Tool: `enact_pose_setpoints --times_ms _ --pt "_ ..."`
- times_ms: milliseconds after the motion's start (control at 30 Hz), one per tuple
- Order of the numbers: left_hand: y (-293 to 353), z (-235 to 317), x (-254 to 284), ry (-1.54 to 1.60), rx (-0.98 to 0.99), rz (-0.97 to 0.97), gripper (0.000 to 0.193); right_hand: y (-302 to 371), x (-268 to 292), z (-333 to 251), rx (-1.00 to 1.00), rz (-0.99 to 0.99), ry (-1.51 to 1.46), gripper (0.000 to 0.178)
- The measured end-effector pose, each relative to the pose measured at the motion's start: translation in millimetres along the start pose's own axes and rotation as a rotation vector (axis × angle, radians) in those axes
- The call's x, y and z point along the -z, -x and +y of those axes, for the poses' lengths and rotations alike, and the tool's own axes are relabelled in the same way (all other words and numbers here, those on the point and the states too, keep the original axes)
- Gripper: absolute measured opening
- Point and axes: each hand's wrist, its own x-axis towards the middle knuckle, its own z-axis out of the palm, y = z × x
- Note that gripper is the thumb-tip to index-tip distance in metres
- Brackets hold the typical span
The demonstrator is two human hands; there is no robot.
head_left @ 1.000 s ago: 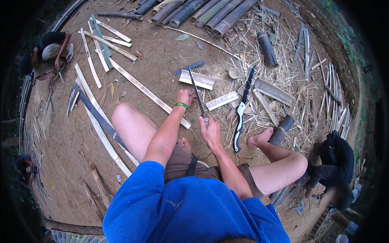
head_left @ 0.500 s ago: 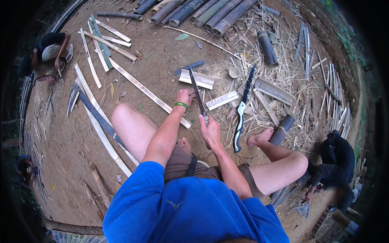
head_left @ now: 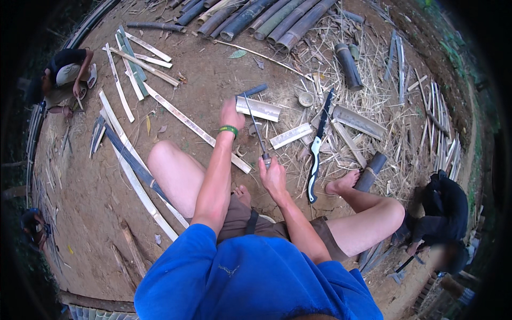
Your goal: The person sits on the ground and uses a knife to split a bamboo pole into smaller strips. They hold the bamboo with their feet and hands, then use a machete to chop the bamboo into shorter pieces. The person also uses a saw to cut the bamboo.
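My right hand [head_left: 273, 177] is closed round the handle of a long knife [head_left: 257, 128]. Its narrow blade points away from me and crosses in front of a split bamboo half [head_left: 266, 111]. Farther forward, my left hand [head_left: 232, 114], with a green-and-yellow wristband, is at the left end of that half and of a dark bamboo strip [head_left: 255, 90] lying behind it. Its fingers are blurred and partly hidden, so whether they grip either piece is unclear. A small pale scrap [head_left: 241, 151] lies on the ground between my forearms.
A folding saw [head_left: 317, 146] lies right of the knife, beside a pale split piece [head_left: 291, 135] and a larger bamboo half [head_left: 359, 122]. A long pale strip [head_left: 184, 118] runs past my left forearm. Bamboo poles [head_left: 261, 21] lie at the back. Two people crouch at left [head_left: 68, 74] and right [head_left: 442, 213].
My left hand has moved forward and left, from beside the blade to the dark strip's left end. The knife has turned, so its blade now looks thinner. My right hand keeps its hold.
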Motion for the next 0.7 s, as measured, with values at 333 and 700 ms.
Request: enact_pose_setpoints --times_ms 333,700 --pt "-25.1 143.7 73.4 -0.024 -0.955 0.157 0.063 1.9 3.3 -8.4 0.024 0.010 -0.015 0.045" --pt "-46.0 100.4 39.8 -0.072 -0.838 0.096 0.060 1.4 -1.3 -13.7 0.037 -0.049 0.054 0.046"
